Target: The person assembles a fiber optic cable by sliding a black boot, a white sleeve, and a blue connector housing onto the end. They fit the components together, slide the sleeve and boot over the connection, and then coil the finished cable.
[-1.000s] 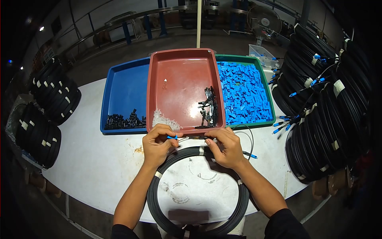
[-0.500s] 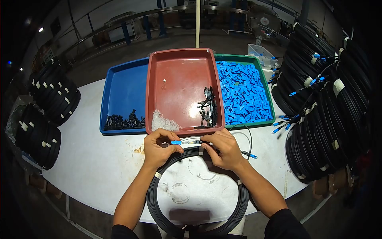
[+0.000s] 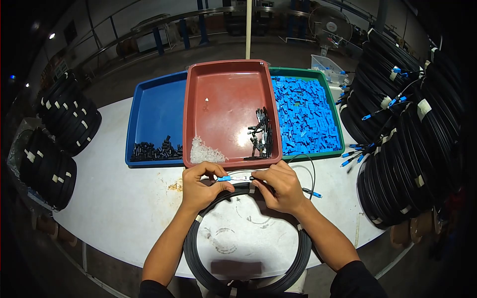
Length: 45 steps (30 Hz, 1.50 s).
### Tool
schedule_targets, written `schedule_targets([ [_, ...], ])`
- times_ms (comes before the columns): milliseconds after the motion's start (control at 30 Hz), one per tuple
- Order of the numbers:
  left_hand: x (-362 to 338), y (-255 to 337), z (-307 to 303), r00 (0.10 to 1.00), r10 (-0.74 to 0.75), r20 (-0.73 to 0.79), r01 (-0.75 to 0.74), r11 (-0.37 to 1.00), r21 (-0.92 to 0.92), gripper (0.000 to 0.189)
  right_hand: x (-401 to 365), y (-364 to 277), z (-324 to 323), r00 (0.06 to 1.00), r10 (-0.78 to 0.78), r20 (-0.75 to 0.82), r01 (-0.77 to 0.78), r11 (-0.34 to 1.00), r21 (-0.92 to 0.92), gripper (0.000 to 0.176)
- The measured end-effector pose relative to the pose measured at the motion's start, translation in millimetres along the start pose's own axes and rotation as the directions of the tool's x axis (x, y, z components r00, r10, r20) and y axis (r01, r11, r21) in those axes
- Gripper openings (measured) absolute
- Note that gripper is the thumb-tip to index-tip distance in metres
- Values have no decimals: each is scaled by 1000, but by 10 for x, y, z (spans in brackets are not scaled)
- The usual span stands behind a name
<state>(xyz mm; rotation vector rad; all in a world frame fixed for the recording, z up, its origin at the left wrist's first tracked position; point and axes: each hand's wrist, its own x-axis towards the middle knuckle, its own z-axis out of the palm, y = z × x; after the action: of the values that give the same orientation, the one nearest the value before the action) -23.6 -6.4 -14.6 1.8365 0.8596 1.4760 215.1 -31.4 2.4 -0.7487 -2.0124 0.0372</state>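
Between thumb and fingers, my left hand point(image 3: 202, 185) pinches a blue connector housing point(image 3: 224, 178). A fibre-optic connector point(image 3: 243, 178), pale with a black rear part, runs from that housing to my right hand point(image 3: 280, 185), whose fingers close on its black end. The housing lies in line with the connector's front; how far it covers it is hard to tell. Below both hands, a coil of black cable point(image 3: 193, 243) bound with white tape lies at the table's near edge. The cable's other blue-tipped end point(image 3: 312, 192) rests right of my right hand.
A red tray point(image 3: 228, 99) holds clear bits and black parts. Beside it stand a blue tray point(image 3: 158, 114) with black boots and a green tray point(image 3: 342, 144) full of blue housings. Stacked cable coils point(image 3: 407, 164) rise at the right, more coils point(image 3: 49, 169) at the left.
The blue housing in my left hand has shifted slightly right, closer to my right hand, covering more of the connector. My right hand has barely moved.
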Motion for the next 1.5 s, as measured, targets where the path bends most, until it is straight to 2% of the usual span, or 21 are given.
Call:
schedule_targets([
  [133, -16, 28, -5, 998, -45, 38, 45, 999, -1, 32, -9, 14, 24, 1000, 15, 27, -16, 1000, 23, 21],
  [200, -25, 67, -11, 986, -65, 152, 50, 993, 105, 34, -15, 13, 29, 997, 27, 68, -30, 999, 45, 21],
  [267, -3, 87, -2, 982, -49, 180, 32, 995, 93, 39, -27, 34, 34, 998, 38, 58, -40, 998, 49, 21],
  [333, 52, 182, 17, 980, 136, 147, -159, 975, 158, 40, -30, 58, 36, 998, 47, 49, -50, 997, 51, 21],
  [367, 55, 219, -6, 987, 90, 133, -109, 984, 143, 38, -27, 70, 35, 999, 43, 27, -45, 998, 48, 21],
  [467, 20, 162, -17, 989, 88, 117, -107, 981, 164, 29, -20, 65, 29, 999, 39, 12, -39, 998, 48, 21],
  [500, -1, 164, -23, 986, 45, 161, -79, 974, 211, 23, -17, 61, 27, 999, 36, 21, -37, 998, 52, 20],
  [667, -2, 181, -8, 978, 107, 181, -144, 968, 206, 19, -40, 78, 17, 998, 40, 56, -42, 998, 44, 21],
  [833, -10, 261, -7, 978, 22, 209, -54, 987, 148, 20, 12, 17, -40, 997, 9, 73, -8, 1000, -3, 20],
  [933, 13, 311, 5, 983, 24, 181, -45, 993, 110, 19, 33, -28, -43, 999, -24, 32, 23, 1000, 12, 16],
  [1067, -15, 253, 0, 982, 17, 186, -28, 998, 60, 17, -19, -73, 30, 997, 62, 55, -68, 991, 118, 15],
  [1133, -43, 227, 30, 981, -14, 192, 22, 999, -43, 16, -26, -71, 23, 989, 111, 102, -125, 982, 144, 15],
  [1367, -46, 221, 32, 972, -11, 235, 12, 1000, -3, 17, -30, -58, 47, 989, 114, 96, -128, 981, 148, 15],
  [1500, -34, 264, 41, 969, -95, 229, 96, 995, 5, 15, -19, -87, 44, 991, 108, 73, -116, 986, 120, 15],
])
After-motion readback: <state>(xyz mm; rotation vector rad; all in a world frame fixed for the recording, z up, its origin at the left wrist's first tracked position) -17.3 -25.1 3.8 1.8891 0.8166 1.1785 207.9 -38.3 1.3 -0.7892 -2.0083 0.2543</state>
